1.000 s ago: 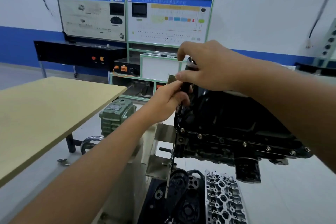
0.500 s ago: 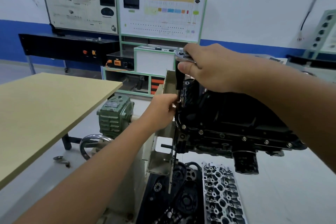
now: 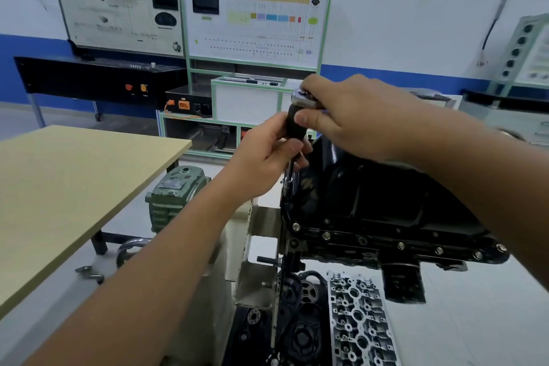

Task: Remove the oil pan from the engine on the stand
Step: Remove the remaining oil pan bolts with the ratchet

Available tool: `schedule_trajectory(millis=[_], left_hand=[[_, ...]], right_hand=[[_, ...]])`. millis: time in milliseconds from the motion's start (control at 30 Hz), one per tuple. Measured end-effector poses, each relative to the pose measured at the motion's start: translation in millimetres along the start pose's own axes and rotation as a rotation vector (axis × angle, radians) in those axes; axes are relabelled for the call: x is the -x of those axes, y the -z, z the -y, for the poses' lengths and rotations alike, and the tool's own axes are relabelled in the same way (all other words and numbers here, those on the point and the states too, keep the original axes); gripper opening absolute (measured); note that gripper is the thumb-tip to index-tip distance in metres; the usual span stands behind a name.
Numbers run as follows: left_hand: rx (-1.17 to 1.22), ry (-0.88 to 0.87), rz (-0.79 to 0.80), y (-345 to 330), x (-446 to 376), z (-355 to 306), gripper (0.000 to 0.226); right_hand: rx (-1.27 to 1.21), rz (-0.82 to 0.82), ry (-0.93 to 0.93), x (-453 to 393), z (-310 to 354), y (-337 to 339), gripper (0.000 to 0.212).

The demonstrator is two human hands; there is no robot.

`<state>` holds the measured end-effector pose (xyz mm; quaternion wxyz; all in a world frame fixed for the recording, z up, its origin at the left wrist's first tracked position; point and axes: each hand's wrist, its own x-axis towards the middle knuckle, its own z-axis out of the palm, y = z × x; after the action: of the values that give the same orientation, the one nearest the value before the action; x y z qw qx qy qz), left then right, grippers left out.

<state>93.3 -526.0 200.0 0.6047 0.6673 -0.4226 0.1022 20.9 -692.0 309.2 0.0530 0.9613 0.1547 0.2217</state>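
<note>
The black oil pan [image 3: 383, 202] sits on top of the inverted engine on the stand, with several bolts along its near flange [image 3: 398, 244]. A ratchet tool [image 3: 297, 119], with a silver head and a black socket, stands upright over the pan's far left corner. My right hand [image 3: 350, 116] grips the ratchet head from above. Just below it, my left hand [image 3: 267, 154] pinches the black socket and extension. The tool's lower tip is partly hidden behind my left fingers.
A wooden table [image 3: 68, 187] stands at the left. A green gearbox [image 3: 175, 193] of the stand is beside the engine. A cylinder head [image 3: 359, 321] and black parts lie below. Training panels [image 3: 255, 18] line the far wall.
My left hand has slid up the tool's shaft to just under my right hand. The view has shifted slightly.
</note>
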Motion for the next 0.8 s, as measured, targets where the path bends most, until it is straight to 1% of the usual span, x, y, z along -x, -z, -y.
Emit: schedule_trajectory(millis=[67, 133, 167, 200, 233, 267, 333, 367, 400, 467, 533, 567, 600, 633, 667, 700, 767, 800], left_hand=[[-0.003, 0.011, 0.019, 1, 0, 1, 0.018], [0.006, 0.019, -0.026, 2, 6, 1, 0.019], [0.016, 0.027, -0.050, 3, 9, 0, 0.019], [0.027, 0.041, -0.061, 5, 11, -1, 0.021], [0.023, 0.059, -0.053, 6, 13, -3, 0.025], [0.010, 0.079, -0.033, 6, 13, -4, 0.028], [-0.033, 0.117, -0.009, 6, 13, -7, 0.028], [-0.049, 0.128, -0.014, 5, 12, -8, 0.028], [-0.054, 0.126, -0.034, 2, 11, -9, 0.029], [-0.070, 0.093, -0.111, -5, 10, -9, 0.028], [-0.117, 0.056, -0.196, -13, 10, -5, 0.019], [-0.150, 0.041, -0.236, -16, 10, -4, 0.019], [-0.172, 0.025, -0.270, -17, 10, -2, 0.020], [-0.176, 0.018, -0.294, -18, 9, -1, 0.018], [-0.162, 0.017, -0.300, -18, 8, 0, 0.018], [-0.152, 0.028, -0.285, -18, 7, 0, 0.020], [-0.105, 0.049, -0.208, -20, 5, -1, 0.020], [-0.052, 0.052, -0.170, -23, 5, -1, 0.017]], right_hand=[[-0.154, 0.103, -0.024, 8, 5, -2, 0.034], [-0.433, 0.332, -0.026, 14, 6, 11, 0.032], [-0.514, 0.436, -0.002, 16, 3, 21, 0.032], [-0.511, 0.464, 0.033, 15, -4, 30, 0.032], [-0.442, 0.403, 0.043, 11, -14, 38, 0.030], [-0.338, 0.297, 0.020, 8, -22, 44, 0.026], [-0.024, 0.066, -0.038, -1, -33, 43, 0.020], [0.078, 0.005, -0.035, -1, -33, 37, 0.019], [0.089, -0.012, -0.028, 3, -27, 30, 0.017], [-0.016, -0.029, -0.020, 21, -9, 17, 0.013], [-0.102, -0.073, -0.028, 44, 2, 6, 0.016], [-0.179, -0.082, -0.035, 55, 3, 3, 0.016], [-0.330, -0.088, -0.058, 64, 3, 1, 0.018], [-0.537, -0.117, -0.100, 71, 3, -3, 0.022], [-0.777, -0.215, -0.150, 77, 2, -7, 0.025], [-1.011, -0.370, -0.216, 80, 4, -13, 0.025], [-1.505, -0.663, -0.365, 76, 15, -31, 0.023], [-1.761, -0.758, -0.422, 69, 26, -40, 0.019]])
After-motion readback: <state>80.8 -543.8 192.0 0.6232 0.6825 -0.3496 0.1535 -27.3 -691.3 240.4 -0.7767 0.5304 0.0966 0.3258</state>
